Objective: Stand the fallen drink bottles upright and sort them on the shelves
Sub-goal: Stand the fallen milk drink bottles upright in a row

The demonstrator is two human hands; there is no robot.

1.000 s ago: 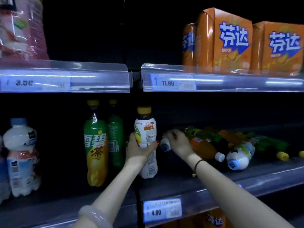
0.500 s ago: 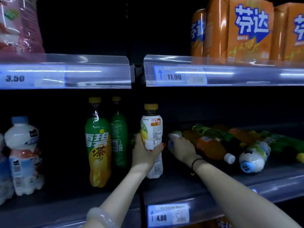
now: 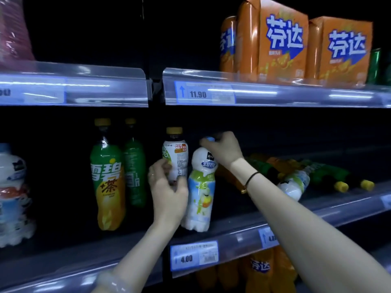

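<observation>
On a dim store shelf (image 3: pixel 232 233), the right hand (image 3: pixel 224 151) pinches the blue-capped bottle (image 3: pixel 201 187) by its cap, standing it near the front edge, while the left hand (image 3: pixel 169 195) closes its fingers round the yellow-capped bottle (image 3: pixel 176 149) beside it, apparently steadying it; fallen bottles (image 3: pixel 294 185) wait toward the right end.

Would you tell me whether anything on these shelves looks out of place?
Yes. On the middle shelf, right side, orange plastic bottles, green yellow-capped bottles and a white plastic bottle lie toppled in a heap, not upright.

Dim shelves, glaring rail reflections, slight blur
</observation>
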